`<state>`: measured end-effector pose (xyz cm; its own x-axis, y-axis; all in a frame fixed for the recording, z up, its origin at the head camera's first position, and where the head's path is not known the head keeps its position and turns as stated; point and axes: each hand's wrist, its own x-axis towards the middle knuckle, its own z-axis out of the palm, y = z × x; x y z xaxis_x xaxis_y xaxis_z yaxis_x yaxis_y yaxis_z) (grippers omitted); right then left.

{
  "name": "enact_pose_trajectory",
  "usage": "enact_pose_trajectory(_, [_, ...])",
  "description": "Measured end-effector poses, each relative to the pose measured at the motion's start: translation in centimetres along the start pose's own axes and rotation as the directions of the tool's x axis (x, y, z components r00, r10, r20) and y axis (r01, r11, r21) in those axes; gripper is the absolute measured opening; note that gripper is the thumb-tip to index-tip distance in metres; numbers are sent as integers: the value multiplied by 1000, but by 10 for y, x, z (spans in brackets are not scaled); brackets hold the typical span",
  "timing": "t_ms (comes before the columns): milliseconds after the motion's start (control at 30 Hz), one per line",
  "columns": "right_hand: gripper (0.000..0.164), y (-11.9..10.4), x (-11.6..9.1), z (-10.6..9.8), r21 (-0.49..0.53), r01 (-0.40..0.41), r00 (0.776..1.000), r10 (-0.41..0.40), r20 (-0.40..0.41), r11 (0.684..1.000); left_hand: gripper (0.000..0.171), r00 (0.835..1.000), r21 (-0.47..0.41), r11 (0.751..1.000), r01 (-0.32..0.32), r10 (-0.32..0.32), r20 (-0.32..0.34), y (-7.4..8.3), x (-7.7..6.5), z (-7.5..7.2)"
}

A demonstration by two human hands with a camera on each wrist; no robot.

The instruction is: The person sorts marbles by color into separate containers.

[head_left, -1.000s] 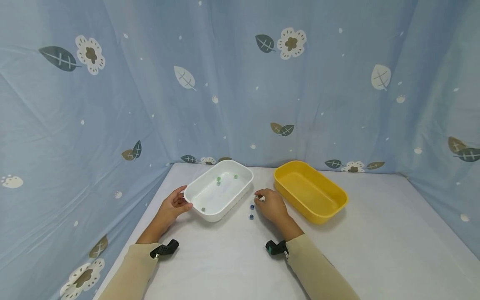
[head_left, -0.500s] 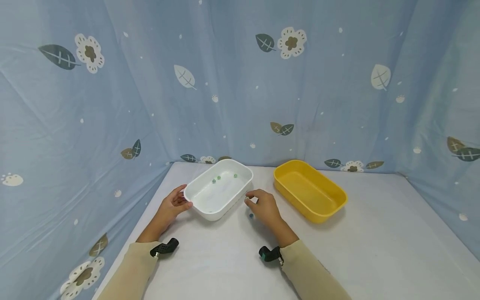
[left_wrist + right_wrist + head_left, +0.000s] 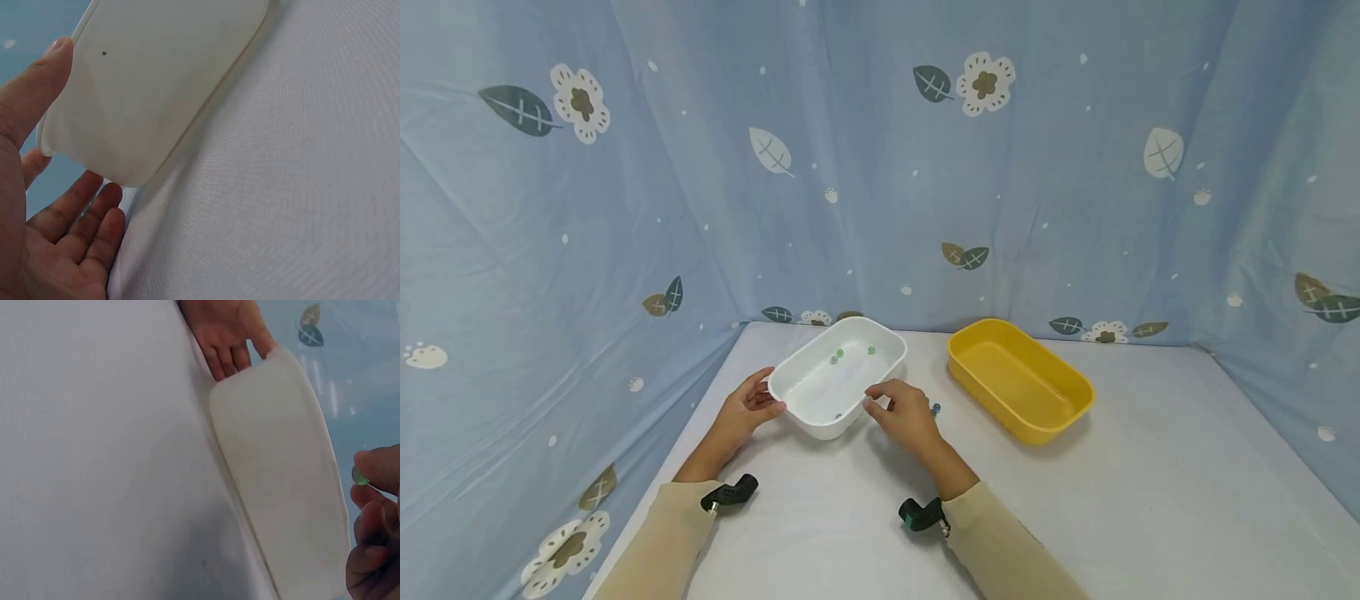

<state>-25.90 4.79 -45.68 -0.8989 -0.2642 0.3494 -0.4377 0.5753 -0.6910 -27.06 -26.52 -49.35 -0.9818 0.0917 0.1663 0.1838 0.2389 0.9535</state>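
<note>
My left hand (image 3: 743,414) grips the near left corner of a white plastic tub (image 3: 169,75), thumb at the rim and fingers around the end. Between thumb and forefinger, my right hand (image 3: 904,414) pinches a green glass marble (image 3: 359,476) at the tub's right rim. Inside the tub lie a green marble (image 3: 840,353), another green marble (image 3: 871,351), a paler marble (image 3: 833,360) and a small marble (image 3: 838,416) near the front wall. Blue marbles (image 3: 936,407) rest on the table just right of my right hand, partly hidden by it.
A yellow tub (image 3: 1021,383) with nothing visible in it stands to the right on the white-covered table (image 3: 1157,467). A blue patterned curtain (image 3: 880,167) hangs behind the table and along its left side.
My right hand has moved left to the white tub's rim with the marble. A marble inside the tub has rolled about. The blue marbles now show farther right on the table.
</note>
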Motion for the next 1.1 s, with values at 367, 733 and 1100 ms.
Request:
enact_pose_trajectory(367, [18,-8,2,15,52,57,998,-57,3,997,75,1000,-19,1000,-17,17,10,-1,0,0])
enact_pose_trajectory(733, [22,-14,6,22,66,8,998,-12,61,998,76,999,-64,998,-15,17,32,6,-1,0])
enact_pose_trajectory(1100, [22,-13,8,24,48,-10,997,6,71,999,77,999,-52,999,-1,3,44,29,-9,2])
